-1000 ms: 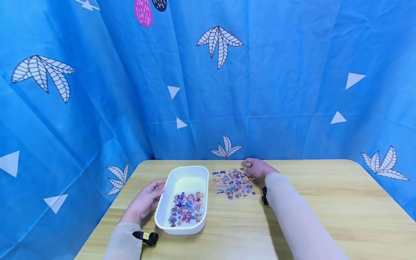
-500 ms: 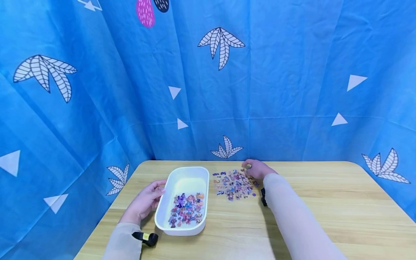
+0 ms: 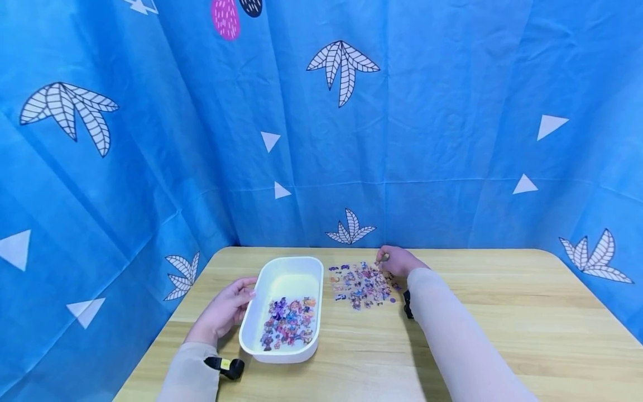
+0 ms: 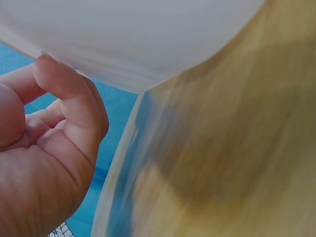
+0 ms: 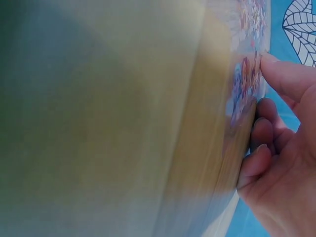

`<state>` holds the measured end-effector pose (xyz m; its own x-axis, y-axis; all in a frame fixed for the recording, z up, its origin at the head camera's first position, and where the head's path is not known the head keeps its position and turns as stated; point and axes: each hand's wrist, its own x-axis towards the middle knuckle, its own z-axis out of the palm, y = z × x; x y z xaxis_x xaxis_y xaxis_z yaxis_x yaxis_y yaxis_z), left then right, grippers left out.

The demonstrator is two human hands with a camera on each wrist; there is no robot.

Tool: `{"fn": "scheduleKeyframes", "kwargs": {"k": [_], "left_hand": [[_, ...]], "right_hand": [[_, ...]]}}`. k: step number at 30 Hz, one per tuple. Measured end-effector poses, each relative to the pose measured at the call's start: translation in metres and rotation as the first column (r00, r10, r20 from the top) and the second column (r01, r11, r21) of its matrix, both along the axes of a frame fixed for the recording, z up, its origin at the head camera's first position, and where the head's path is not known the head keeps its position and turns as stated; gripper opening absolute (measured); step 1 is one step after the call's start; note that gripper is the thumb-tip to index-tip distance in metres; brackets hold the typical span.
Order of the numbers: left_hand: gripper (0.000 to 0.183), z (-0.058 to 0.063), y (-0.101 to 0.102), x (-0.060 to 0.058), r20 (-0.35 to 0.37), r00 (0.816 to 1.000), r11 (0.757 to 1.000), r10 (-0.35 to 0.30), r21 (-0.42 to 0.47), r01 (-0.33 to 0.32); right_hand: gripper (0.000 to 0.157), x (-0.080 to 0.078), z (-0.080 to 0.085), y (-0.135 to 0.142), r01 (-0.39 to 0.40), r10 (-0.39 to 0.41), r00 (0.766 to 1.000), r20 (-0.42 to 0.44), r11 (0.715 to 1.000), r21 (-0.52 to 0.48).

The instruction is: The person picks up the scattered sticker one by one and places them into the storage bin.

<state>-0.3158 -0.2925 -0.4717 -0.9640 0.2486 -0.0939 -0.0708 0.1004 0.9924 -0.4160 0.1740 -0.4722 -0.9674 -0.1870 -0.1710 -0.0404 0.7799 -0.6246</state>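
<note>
My left hand [image 3: 228,307] holds the white plastic tub [image 3: 314,279] by its left side, with curled fingers at the rim. In the left wrist view, the fingertips meet the tub's pale wall [image 4: 123,44]. Small colourful cartoon stickers [image 3: 293,321] lie together in the tub's near part. To the right, a clear sheet of printed cartoon stickers [image 3: 364,285] lies flat on the table. At its far right corner, my right hand [image 3: 399,261] pinches a small sticker with thumb and forefinger. The right wrist view shows the thumb at the sheet's edge [image 5: 244,81], the other fingers curled below; the forefinger is mostly hidden.
The light wooden table [image 3: 502,312] reaches back to a blue patterned curtain [image 3: 442,111], which also hangs along both sides. A black wrist camera [image 3: 226,367] sits on the left sleeve, close to the tub's near corner.
My right thumb and forefinger have drawn closer together at the sheet's far corner, the hand shifting only slightly. The left hand and tub have stayed in place.
</note>
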Motion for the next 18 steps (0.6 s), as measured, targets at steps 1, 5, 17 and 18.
{"fn": "scheduleKeyframes", "kwargs": {"k": [1,5,17,18], "left_hand": [[0.052,0.0004,0.0002,-0.0003,0.0,1.0,1.0,0.001,0.0,-0.001],[0.051,0.0017,0.0012,-0.0002,0.003,1.0,1.0,0.001,0.002,-0.001],[0.049,0.0023,0.0021,0.0006,0.007,1.0,1.0,0.02,-0.009,-0.02],[0.049,0.0024,0.0023,0.0006,0.009,1.0,1.0,0.02,-0.008,-0.02]], "right_hand": [[0.009,0.0004,0.0003,0.0002,0.001,-0.001,1.0,-0.002,1.0,0.002],[0.005,0.0011,0.0005,0.0003,0.002,-0.002,1.0,-0.01,1.0,0.019],[0.01,0.005,-0.0006,0.0024,0.024,-0.024,1.0,-0.014,0.999,0.023],[0.01,0.0057,-0.001,0.0029,0.023,-0.023,1.0,-0.015,1.0,0.017]]}}
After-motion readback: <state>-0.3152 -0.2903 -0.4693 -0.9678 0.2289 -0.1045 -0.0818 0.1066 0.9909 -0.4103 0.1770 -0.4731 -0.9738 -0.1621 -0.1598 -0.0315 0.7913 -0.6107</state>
